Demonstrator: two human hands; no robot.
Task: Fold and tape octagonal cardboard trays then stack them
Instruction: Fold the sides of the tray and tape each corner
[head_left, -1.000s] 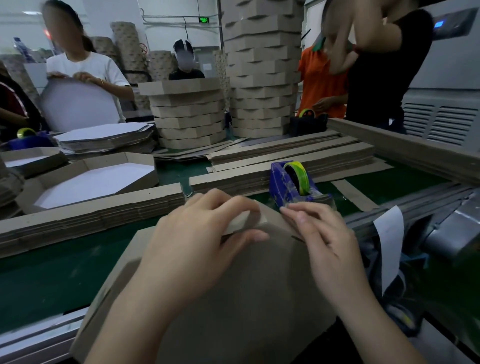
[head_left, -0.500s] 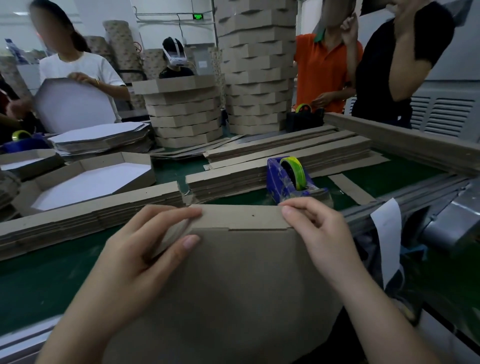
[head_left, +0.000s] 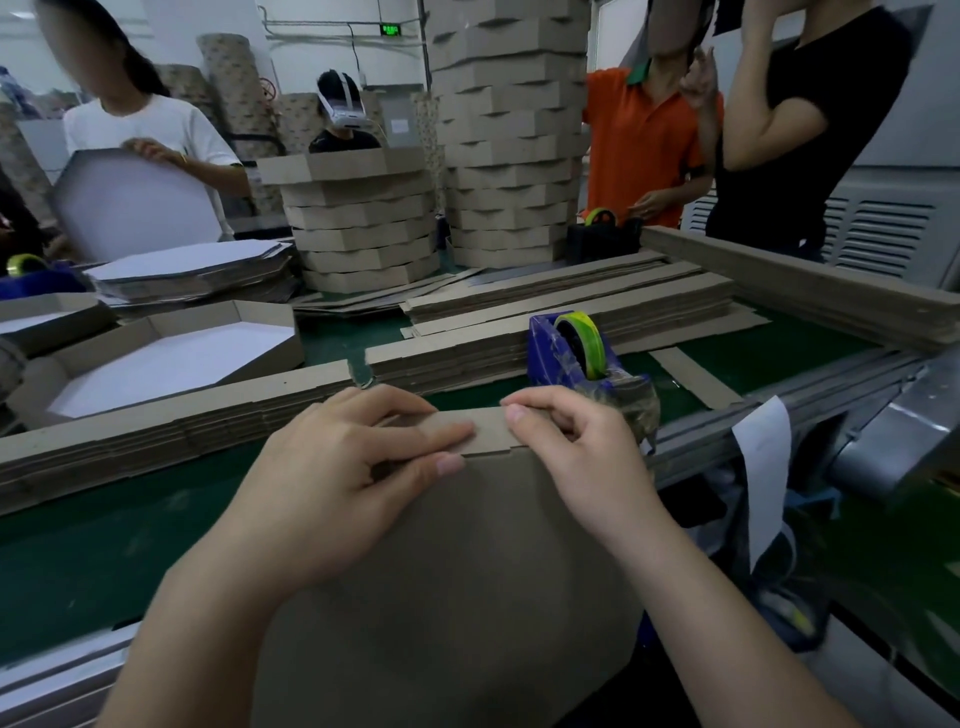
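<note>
My left hand (head_left: 332, 467) and right hand (head_left: 576, 457) pinch the top flap of the brown cardboard tray (head_left: 467, 571). Just behind the tray sits the blue tape dispenser (head_left: 571, 358) on the green counter (head_left: 104, 530).

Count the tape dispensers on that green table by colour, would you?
Blue plastic tape dispensers: 2
Black tape dispenser: 1
Total: 3
</note>
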